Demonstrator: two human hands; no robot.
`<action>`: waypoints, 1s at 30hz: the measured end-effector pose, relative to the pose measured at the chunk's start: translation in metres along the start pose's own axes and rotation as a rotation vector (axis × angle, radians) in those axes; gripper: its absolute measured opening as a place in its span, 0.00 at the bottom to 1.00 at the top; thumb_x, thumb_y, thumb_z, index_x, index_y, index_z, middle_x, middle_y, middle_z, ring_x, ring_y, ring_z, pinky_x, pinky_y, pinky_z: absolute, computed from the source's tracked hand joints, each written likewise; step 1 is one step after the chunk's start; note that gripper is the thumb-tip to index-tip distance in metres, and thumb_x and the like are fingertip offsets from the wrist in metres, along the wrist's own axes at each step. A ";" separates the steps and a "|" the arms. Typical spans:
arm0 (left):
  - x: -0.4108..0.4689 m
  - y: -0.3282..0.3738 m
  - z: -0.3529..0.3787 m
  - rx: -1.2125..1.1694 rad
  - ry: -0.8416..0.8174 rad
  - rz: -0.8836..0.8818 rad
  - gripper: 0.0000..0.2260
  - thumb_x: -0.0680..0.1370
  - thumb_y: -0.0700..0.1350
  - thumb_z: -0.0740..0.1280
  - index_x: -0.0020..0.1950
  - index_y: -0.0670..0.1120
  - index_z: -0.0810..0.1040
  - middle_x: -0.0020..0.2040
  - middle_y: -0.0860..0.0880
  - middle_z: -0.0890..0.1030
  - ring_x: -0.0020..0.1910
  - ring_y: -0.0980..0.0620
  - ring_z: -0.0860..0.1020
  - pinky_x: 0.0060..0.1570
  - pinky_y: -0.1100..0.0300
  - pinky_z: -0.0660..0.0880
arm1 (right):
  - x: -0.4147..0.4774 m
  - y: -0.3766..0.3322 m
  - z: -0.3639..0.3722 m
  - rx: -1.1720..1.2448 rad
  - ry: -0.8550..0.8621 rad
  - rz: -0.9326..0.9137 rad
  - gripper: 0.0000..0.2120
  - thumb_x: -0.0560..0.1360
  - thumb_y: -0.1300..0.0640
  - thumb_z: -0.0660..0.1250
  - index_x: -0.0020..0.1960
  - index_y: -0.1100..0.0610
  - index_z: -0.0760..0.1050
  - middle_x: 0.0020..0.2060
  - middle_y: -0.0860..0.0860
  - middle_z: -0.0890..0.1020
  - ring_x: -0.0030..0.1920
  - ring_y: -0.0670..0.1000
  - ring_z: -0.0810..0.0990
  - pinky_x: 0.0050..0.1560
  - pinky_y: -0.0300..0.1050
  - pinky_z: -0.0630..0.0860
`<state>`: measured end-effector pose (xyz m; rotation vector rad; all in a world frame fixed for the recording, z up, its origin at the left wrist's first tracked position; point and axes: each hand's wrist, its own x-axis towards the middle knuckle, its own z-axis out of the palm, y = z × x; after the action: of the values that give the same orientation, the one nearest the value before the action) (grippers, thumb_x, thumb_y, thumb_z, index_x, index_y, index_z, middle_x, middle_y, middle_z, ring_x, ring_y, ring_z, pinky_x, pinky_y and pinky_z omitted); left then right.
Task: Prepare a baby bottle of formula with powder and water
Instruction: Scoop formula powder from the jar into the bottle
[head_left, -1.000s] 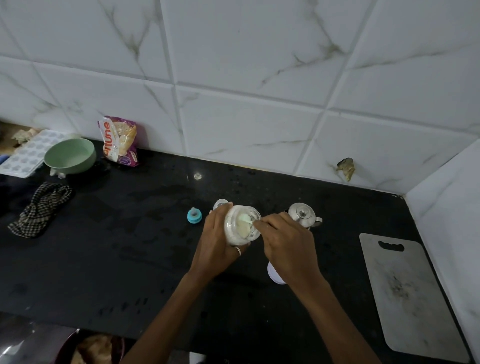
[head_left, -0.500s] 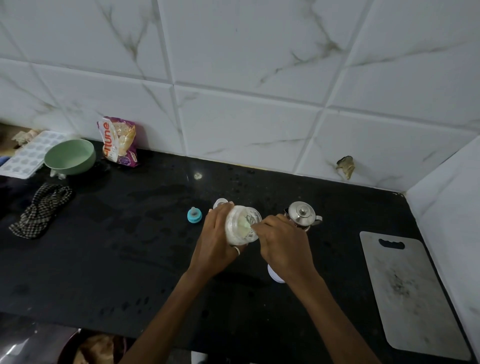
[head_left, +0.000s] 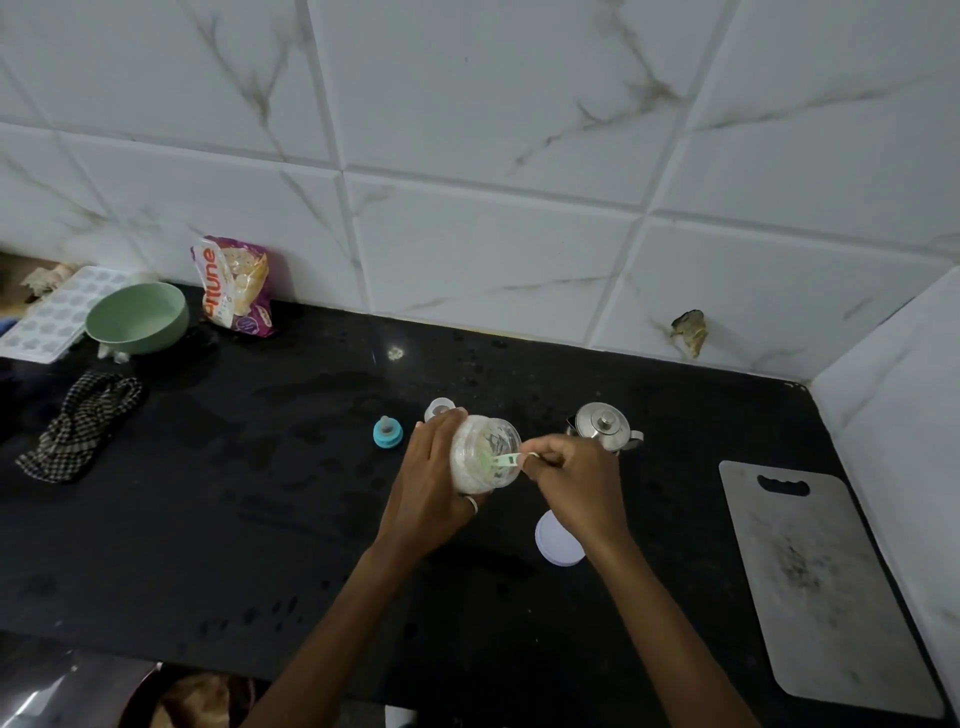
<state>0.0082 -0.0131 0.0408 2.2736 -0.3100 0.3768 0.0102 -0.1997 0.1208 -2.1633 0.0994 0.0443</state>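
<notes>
My left hand (head_left: 428, 486) grips a clear jar of pale formula powder (head_left: 480, 457), tilted with its mouth toward the right. My right hand (head_left: 576, 480) pinches the handle of a green scoop (head_left: 501, 461) whose bowl is inside the jar's mouth. Just behind my left hand stands the open baby bottle (head_left: 439, 408), mostly hidden. The blue teat ring (head_left: 387, 432) lies to its left on the black counter (head_left: 234, 509). A steel kettle (head_left: 604, 427) stands behind my right hand. The jar's white lid (head_left: 556, 540) lies flat under my right wrist.
A grey cutting board (head_left: 815, 582) lies at the right by the side wall. At the far left are a green bowl (head_left: 137, 317), a white moulded tray (head_left: 47, 314), a snack packet (head_left: 236, 286) against the tiles and a checked cloth (head_left: 78, 426).
The jar has tipped further toward my right hand. The green scoop's handle, hidden before behind my fingers, now shows at the jar's mouth as my right hand has drawn back slightly.
</notes>
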 end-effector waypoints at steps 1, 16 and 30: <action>0.000 0.000 0.000 -0.006 0.009 -0.006 0.41 0.67 0.45 0.84 0.75 0.47 0.66 0.70 0.50 0.73 0.70 0.46 0.74 0.67 0.35 0.75 | 0.000 0.000 -0.002 0.047 0.004 0.034 0.09 0.74 0.61 0.75 0.43 0.47 0.86 0.36 0.41 0.87 0.41 0.38 0.85 0.46 0.35 0.78; 0.005 -0.006 0.017 -0.069 0.005 -0.171 0.41 0.65 0.49 0.84 0.73 0.44 0.70 0.69 0.49 0.72 0.68 0.57 0.69 0.64 0.80 0.61 | 0.011 0.004 -0.016 0.141 0.142 0.035 0.06 0.76 0.61 0.76 0.50 0.52 0.87 0.38 0.43 0.87 0.41 0.39 0.84 0.43 0.32 0.79; 0.024 0.007 0.038 -0.114 -0.006 -0.223 0.37 0.63 0.56 0.84 0.69 0.62 0.72 0.63 0.62 0.77 0.64 0.59 0.77 0.62 0.64 0.77 | 0.021 0.009 -0.030 0.352 0.179 0.199 0.08 0.76 0.62 0.74 0.47 0.49 0.87 0.36 0.48 0.87 0.40 0.48 0.85 0.37 0.36 0.80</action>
<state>0.0347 -0.0484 0.0302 2.1696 -0.0775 0.2305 0.0304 -0.2310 0.1285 -1.7955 0.3967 -0.0497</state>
